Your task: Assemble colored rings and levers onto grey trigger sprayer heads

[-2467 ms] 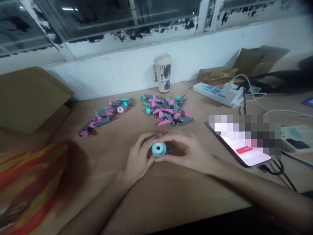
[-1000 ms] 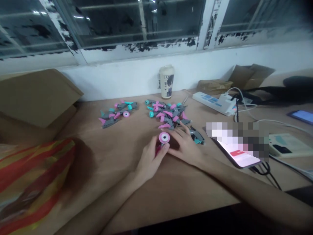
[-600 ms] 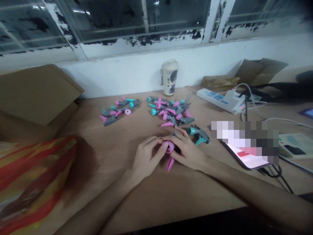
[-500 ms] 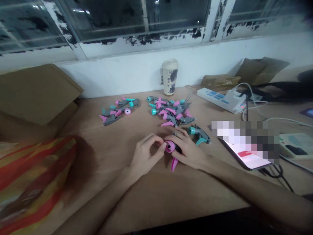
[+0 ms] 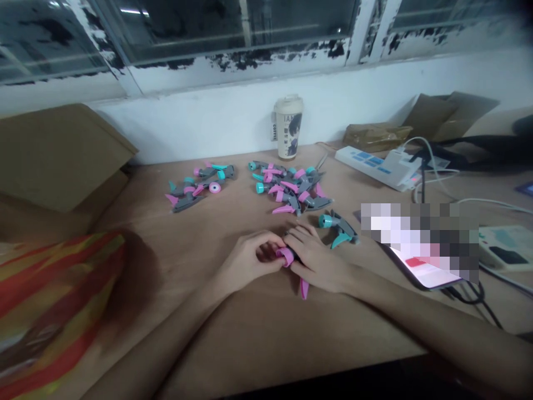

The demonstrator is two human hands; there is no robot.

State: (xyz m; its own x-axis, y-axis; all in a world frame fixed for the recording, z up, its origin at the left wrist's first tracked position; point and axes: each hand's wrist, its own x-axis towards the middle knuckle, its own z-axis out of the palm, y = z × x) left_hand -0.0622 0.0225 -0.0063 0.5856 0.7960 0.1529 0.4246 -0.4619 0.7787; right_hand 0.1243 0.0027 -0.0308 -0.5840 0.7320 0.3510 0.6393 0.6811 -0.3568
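Observation:
Both my hands meet over one grey spray-trigger head with a pink cap and pink lever (image 5: 288, 257), low on the wooden table (image 5: 250, 333). My right hand (image 5: 318, 258) wraps the body, and the pink lever sticks out below it. My left hand (image 5: 252, 261) pinches the pink cap end with curled fingers. A single trigger head with a teal cap (image 5: 339, 229) lies just right of my right hand. A larger heap of trigger heads (image 5: 289, 189) sits beyond my hands. A smaller group (image 5: 200, 184) lies to the far left.
A lidded paper cup (image 5: 288, 126) stands against the wall. A phone with a lit screen (image 5: 420, 266) lies to the right, with a power strip (image 5: 381, 164) and cables behind it. Cardboard boxes (image 5: 54, 161) and a striped red-yellow bag (image 5: 45, 300) fill the left side.
The teal-capped trigger head held 2.5 s ago now lies right of my hands. A pink-capped one has been taken from the heap and turned, cap first facing up, now tipped toward my left hand.

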